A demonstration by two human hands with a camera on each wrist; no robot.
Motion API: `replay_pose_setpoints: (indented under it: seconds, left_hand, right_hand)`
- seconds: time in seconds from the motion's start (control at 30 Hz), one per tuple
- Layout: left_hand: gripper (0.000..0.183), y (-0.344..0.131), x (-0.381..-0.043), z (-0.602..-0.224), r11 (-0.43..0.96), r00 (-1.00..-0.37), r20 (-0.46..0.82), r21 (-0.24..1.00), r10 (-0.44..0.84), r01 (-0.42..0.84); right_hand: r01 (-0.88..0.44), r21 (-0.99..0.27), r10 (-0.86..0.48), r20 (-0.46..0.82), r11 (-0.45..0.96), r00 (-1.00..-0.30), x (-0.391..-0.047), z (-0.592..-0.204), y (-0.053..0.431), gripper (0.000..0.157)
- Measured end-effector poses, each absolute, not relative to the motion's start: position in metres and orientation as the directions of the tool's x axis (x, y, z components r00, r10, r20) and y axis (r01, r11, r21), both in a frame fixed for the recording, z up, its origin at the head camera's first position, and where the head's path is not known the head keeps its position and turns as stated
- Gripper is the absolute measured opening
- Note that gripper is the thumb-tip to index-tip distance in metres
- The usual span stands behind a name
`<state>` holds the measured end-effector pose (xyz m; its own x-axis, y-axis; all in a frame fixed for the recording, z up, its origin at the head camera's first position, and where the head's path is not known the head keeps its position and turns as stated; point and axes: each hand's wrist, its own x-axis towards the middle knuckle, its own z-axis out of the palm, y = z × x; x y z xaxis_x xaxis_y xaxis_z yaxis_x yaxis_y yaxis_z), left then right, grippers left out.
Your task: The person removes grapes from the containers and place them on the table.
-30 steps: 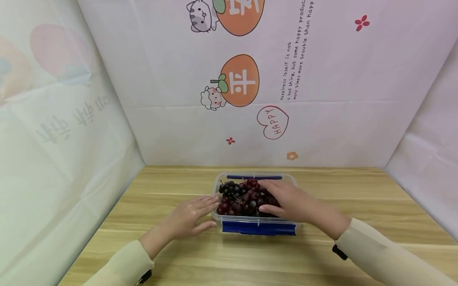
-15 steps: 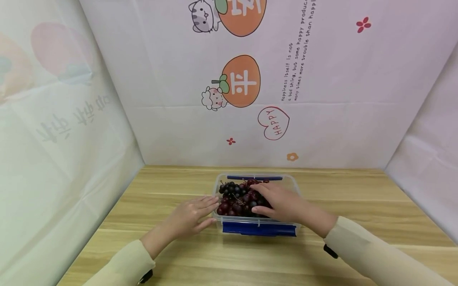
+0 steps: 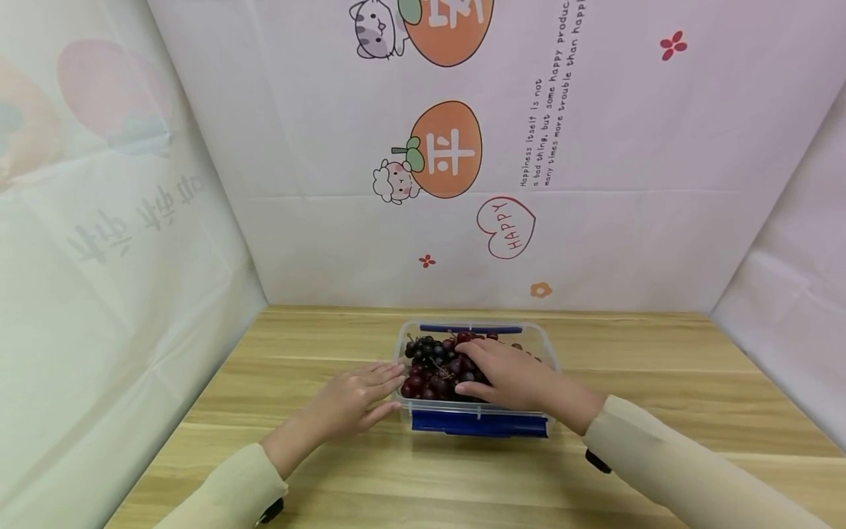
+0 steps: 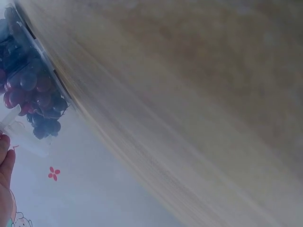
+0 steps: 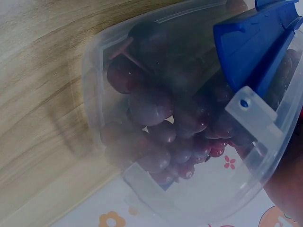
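A clear plastic food box (image 3: 403, 404) with blue side latches (image 3: 479, 423) stands on the table, its top uncovered. Inside lie dark red grapes (image 3: 419, 383) and a near-black bunch (image 3: 426, 348), with stems showing. My right hand (image 3: 512, 373) reaches over the right part of the box and rests on the grapes, thumb and fingers spread apart; what lies under the palm is hidden. My left hand (image 3: 350, 400) holds its straight fingers against the box's left rim. Through the box wall, the right wrist view shows grapes (image 5: 151, 106) and part of my right hand (image 5: 286, 184).
The wooden table (image 3: 297, 338) surrounds the box on every side. A white printed sheet (image 3: 330, 250) rises behind it, and white cloth walls (image 3: 198, 242) stand at left and right.
My right hand has slid left across the grapes, uncovering several at the box's right end. The left hand and the box stay in nearly the same place.
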<state>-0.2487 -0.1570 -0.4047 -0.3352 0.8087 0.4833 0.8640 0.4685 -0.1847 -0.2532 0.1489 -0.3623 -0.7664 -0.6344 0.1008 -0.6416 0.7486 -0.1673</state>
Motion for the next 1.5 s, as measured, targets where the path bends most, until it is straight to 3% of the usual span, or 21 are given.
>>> replay_pose_setpoints:
  seconds: [1.07,1.5]
  left_hand:
    - [0.043,-0.158,-0.252,-0.406,0.463,-0.332,0.498,-0.163,0.801,0.871]
    - [0.042,-0.158,-0.252,-0.406,0.458,-0.324,0.5,-0.171,0.803,0.872]
  right_hand:
    - [-0.688,-0.117,-0.685,0.072,0.716,-0.725,-0.268,-0.369,0.145,0.07]
    - [-0.765,-0.019,-0.757,0.132,0.643,-0.64,-0.267,-0.367,0.144,0.058]
